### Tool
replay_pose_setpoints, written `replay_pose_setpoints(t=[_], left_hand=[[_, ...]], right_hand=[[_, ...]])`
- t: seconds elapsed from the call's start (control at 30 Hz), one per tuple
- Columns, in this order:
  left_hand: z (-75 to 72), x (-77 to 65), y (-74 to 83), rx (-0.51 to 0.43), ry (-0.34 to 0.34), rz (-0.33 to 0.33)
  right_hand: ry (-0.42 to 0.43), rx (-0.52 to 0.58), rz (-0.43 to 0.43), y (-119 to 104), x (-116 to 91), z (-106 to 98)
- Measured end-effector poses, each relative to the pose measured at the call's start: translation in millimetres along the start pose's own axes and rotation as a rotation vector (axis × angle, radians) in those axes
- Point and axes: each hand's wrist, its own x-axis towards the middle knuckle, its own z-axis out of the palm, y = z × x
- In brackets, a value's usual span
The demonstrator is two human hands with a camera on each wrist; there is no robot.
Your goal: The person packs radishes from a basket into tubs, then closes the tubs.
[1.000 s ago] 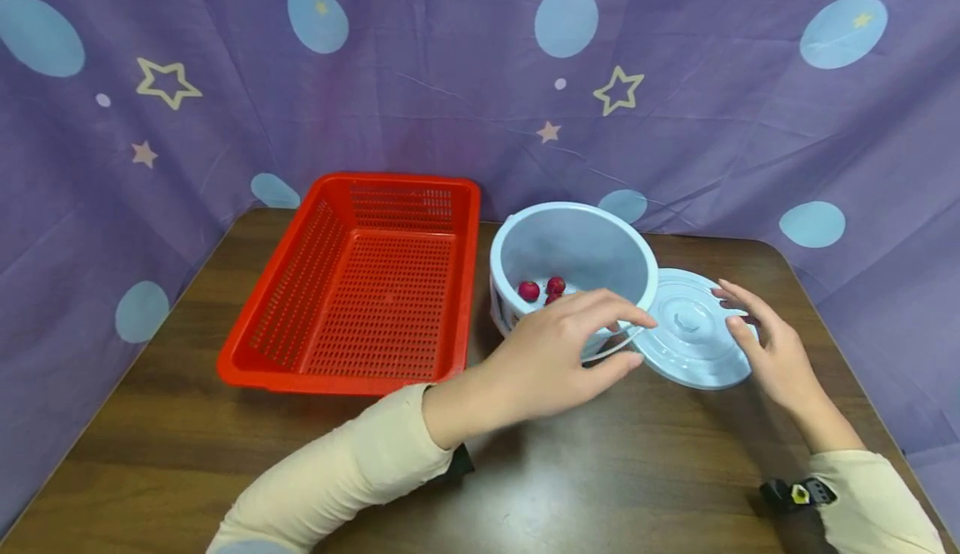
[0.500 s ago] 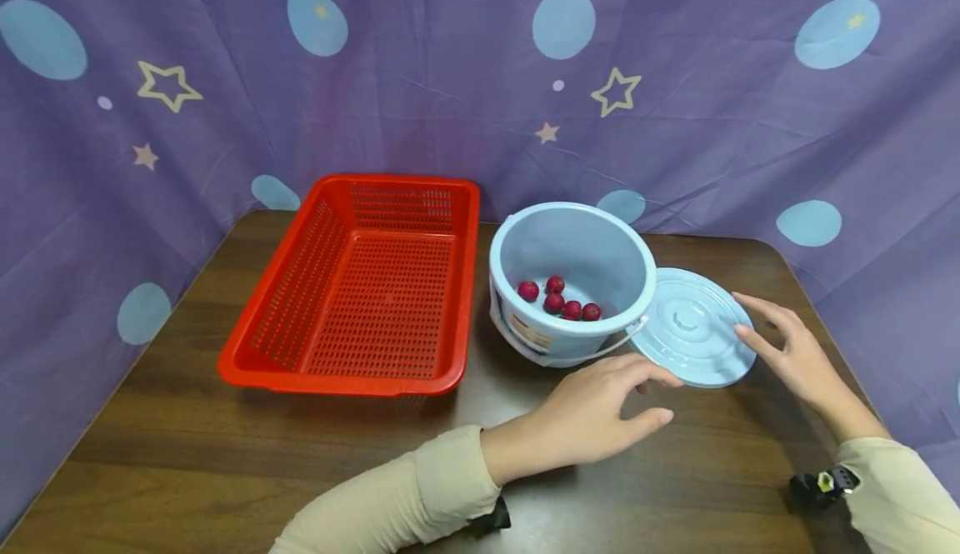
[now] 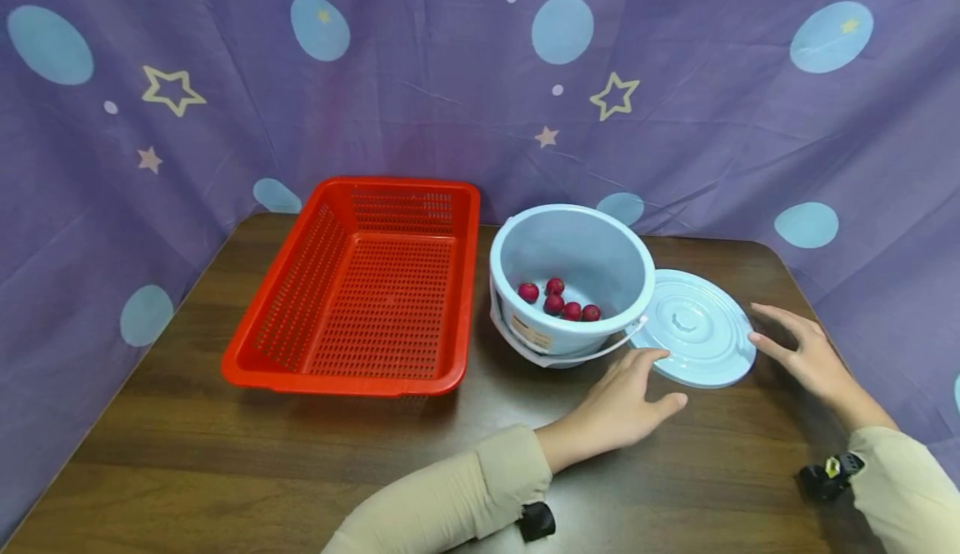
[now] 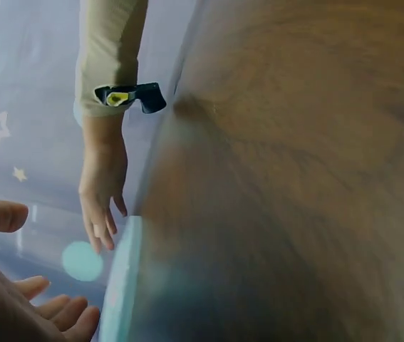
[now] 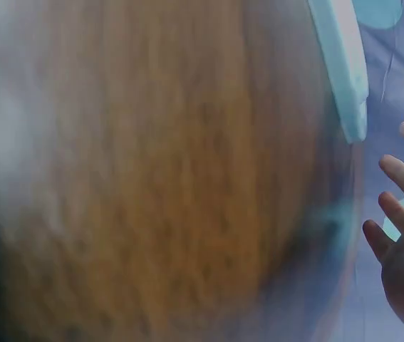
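Observation:
A light blue round lid lies flat on the table at the right. My left hand is held over the table at the lid's near left side, thumb and fingers spread apart with nothing between them. On the lid's other side is my right hand, its fingertips right by the rim and its fingers relaxed. Left of the lid stands a light blue bucket with its handle hanging down in front. Several small dark red round fruits lie on the bucket's floor. In the right wrist view, the lid's edge shows beside the spread fingers.
A red slotted plastic basket stands left of the bucket. All of it rests on a brown wooden table. Behind rises a purple curtain with stars and pale blue ovals.
My left hand has moved right and down, away from in front of the bucket to the lid's near side, uncovering the red fruits. My right hand has drawn back slightly to the right.

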Motion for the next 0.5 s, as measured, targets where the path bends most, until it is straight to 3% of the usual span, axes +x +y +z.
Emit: replay_pose_setpoints(t=[0.27, 0.5], left_hand=[[21.5, 24.5, -7.1, -0.151, 0.073, -0.191], [34.9, 41.5, -7.7, -0.298, 0.224, -0.224]], right_hand=[[-0.081, -0.048, 0.1, 8.2, 5.8, 4.7], [-0.091, -0.085, 0.131, 8.5, 12.3, 9.4]])
